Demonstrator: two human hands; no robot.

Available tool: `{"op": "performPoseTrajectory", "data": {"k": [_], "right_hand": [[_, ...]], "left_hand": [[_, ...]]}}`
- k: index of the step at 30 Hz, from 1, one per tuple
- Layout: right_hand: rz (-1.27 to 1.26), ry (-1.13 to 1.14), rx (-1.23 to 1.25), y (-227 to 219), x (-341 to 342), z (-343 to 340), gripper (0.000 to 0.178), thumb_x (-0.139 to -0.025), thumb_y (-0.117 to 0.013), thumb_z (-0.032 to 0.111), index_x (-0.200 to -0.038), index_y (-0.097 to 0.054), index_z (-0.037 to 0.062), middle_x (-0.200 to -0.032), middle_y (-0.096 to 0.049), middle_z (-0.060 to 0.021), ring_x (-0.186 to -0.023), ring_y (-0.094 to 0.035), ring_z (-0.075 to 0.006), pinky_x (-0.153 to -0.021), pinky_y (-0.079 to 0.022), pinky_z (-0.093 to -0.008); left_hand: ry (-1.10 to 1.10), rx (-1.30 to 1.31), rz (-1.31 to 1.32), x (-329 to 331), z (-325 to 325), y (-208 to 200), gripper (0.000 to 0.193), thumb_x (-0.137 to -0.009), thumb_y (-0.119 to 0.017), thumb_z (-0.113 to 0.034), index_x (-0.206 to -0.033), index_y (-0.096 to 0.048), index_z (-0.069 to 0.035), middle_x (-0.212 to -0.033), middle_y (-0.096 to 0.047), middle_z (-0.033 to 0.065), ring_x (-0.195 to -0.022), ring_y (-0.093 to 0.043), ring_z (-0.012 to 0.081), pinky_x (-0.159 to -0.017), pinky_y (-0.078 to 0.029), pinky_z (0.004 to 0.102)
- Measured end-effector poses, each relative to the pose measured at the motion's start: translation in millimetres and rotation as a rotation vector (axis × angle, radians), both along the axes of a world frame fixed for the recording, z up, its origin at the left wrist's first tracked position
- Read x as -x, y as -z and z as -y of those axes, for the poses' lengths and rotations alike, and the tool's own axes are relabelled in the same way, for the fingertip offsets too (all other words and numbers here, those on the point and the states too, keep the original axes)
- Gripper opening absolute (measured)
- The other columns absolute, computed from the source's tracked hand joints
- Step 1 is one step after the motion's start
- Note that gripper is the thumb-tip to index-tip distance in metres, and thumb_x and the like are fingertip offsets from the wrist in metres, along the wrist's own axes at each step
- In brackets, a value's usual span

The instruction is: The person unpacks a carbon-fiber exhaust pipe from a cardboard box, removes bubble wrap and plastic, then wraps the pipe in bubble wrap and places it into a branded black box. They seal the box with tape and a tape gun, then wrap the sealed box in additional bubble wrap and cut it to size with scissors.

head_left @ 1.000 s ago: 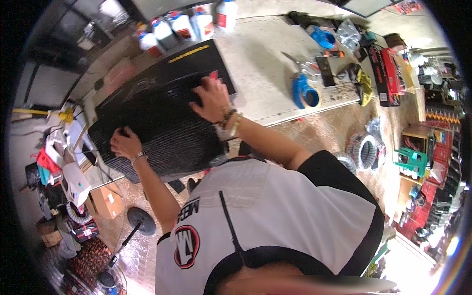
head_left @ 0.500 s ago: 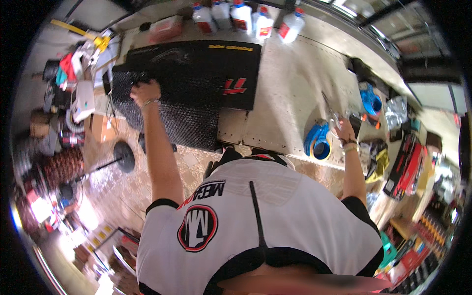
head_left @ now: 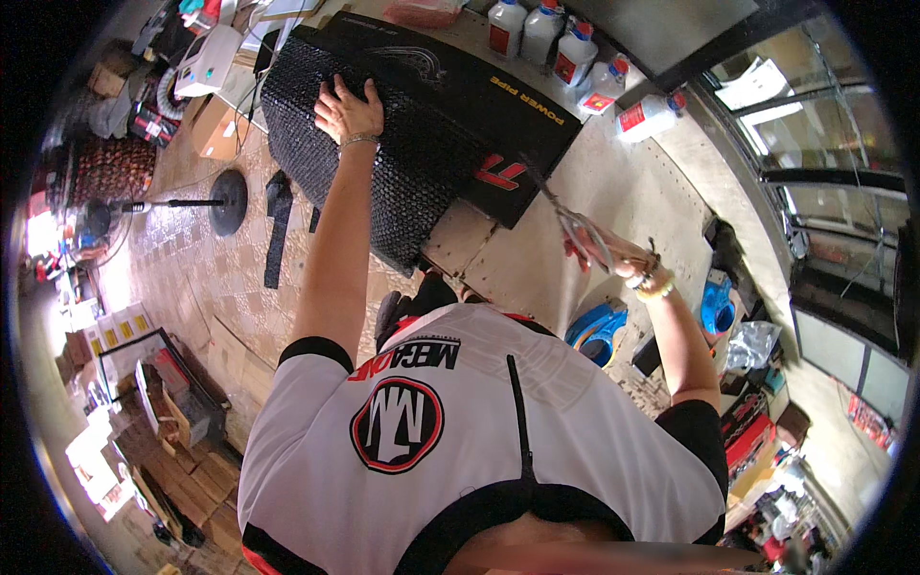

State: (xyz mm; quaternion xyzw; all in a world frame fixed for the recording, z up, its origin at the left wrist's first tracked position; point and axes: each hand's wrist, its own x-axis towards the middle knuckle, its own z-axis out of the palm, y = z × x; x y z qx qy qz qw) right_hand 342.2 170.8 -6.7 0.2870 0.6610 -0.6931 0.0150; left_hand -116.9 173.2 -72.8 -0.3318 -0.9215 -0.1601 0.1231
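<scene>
My left hand (head_left: 348, 113) lies with fingers spread on a sheet of black bubble wrap (head_left: 402, 196). Partly under that wrap is a flat black box (head_left: 450, 81) with yellow and red lettering, on the pale worktable (head_left: 613, 172). Over the table to the right, my right hand (head_left: 618, 257) grips a pair of scissors (head_left: 575, 222), smeared by motion. Their blades point up and left toward the box's near right corner. Just below that hand stands a blue tape dispenser (head_left: 596, 333), partly hidden by my shirt.
Several white bottles (head_left: 578, 53) with red or blue caps line the table's far edge. Another blue tape dispenser (head_left: 717, 305) and a clear plastic bag (head_left: 752, 345) are beyond my right forearm. A cardboard box (head_left: 218, 129) and a round black stand base (head_left: 228, 203) are at left.
The view has turned, so the table now slants. My right hand has lifted the scissors from beside the blue dispensers and moved left toward the box. My left hand's fingers have spread on the wrap.
</scene>
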Motion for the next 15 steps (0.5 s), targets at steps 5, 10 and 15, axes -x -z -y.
{"op": "performPoseTrajectory", "data": {"k": [5,10,15], "right_hand": [[-0.008,-0.084,0.146,24,49,-29,0.046,-0.094,-0.048,0.053,-0.103,-0.051,0.0083,-0.074,-0.055,0.0002,-0.051,-0.054,-0.0095,-0.046,-0.044,-0.0239],[0.056,-0.036,0.248,34,75,-47,0.044,-0.093,-0.052,0.05,-0.099,-0.054,0.0069,-0.067,-0.052,0.001,-0.047,-0.052,-0.009,-0.042,-0.043,-0.0237],[0.172,-0.099,0.207,30,81,-51,0.041,-0.094,-0.051,0.048,-0.101,-0.054,0.007,-0.066,-0.05,0.0013,-0.047,-0.052,-0.0085,-0.042,-0.044,-0.0242]], "left_hand": [[0.01,-0.076,-0.087,-3,2,3,0.071,-0.088,-0.044,-0.057,-0.139,-0.042,-0.008,-0.144,-0.032,0.0179,-0.126,-0.033,0.0344,-0.103,-0.027,0.0474],[0.112,-0.188,-0.121,-8,4,-6,0.064,-0.085,-0.052,-0.06,-0.122,-0.055,-0.008,-0.126,-0.045,0.016,-0.114,-0.041,0.0333,-0.095,-0.033,0.0539],[0.282,0.09,0.017,-20,12,-32,0.078,-0.077,-0.052,-0.074,-0.113,-0.06,-0.006,-0.119,-0.052,0.0166,-0.117,-0.044,0.0357,-0.099,-0.03,0.0605]]}}
